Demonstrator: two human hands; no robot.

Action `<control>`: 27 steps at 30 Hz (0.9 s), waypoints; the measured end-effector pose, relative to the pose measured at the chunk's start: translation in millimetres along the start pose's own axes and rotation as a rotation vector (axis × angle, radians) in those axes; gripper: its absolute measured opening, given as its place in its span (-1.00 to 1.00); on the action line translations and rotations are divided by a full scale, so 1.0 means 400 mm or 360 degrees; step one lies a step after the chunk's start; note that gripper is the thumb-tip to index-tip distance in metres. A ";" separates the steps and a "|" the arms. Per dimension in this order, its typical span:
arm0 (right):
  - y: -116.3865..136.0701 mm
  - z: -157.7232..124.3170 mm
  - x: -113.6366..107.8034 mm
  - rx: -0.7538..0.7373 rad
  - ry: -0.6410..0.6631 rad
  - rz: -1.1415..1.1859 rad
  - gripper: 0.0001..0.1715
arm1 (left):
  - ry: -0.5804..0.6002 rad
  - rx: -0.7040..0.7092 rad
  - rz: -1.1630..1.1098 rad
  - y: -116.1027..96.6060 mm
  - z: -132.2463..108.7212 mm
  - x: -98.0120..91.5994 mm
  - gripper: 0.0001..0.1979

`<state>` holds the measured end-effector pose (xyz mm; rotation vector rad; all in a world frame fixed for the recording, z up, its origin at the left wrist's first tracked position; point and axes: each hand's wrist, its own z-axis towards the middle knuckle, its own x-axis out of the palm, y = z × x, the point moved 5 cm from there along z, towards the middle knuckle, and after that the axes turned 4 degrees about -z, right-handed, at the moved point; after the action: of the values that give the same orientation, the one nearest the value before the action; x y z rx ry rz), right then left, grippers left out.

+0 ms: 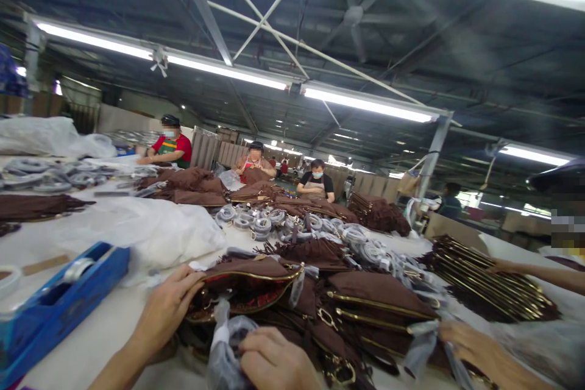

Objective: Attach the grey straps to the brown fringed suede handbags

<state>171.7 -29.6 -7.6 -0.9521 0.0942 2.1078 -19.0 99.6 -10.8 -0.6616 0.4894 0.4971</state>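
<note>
My left hand [167, 301] grips the rim of a brown bag [256, 269], fingers over its edge. The bag's gold zipper stands open, and a red patterned lining [262, 300] shows inside. Just in front of the opening, my right hand [276, 358] is closed on a coiled strap in clear plastic [226, 347]; its fingertips are partly hidden. To the right lies a stack of brown bags [375, 295] with gold zippers. Among them are gold clasps [342, 372] and straps.
A blue tape dispenser [68, 298] stands at left beside white plastic sheeting [159, 231]. Many wrapped strap coils [261, 226] lie mid-table. At right, another person's hand [475, 347] touches plastic, and a hand [503, 266] rests on zippered bags [484, 280]. Several people work beyond.
</note>
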 end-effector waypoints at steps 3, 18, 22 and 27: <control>-0.076 0.067 0.011 0.0281 0.0554 -0.0036 -0.74 | -0.0029 0.0050 -0.0079 -0.014 0.000 -0.004 -0.68; -0.335 0.012 0.008 0.1138 0.0162 -0.0097 -0.67 | 0.0255 0.0337 -0.0053 0.003 -0.001 0.023 -0.69; -0.437 -0.015 -0.026 0.1336 0.0401 0.0609 -0.78 | 0.0141 0.0376 0.0064 0.043 -0.003 0.021 -0.71; -0.403 -0.050 -0.024 0.1578 0.0561 0.1008 -0.82 | -0.0119 0.0366 0.0457 0.013 0.004 -0.011 -0.68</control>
<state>299.8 65.8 23.2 -0.6747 1.6248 1.9647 -24.8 103.2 -9.6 -0.3514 0.5642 0.7216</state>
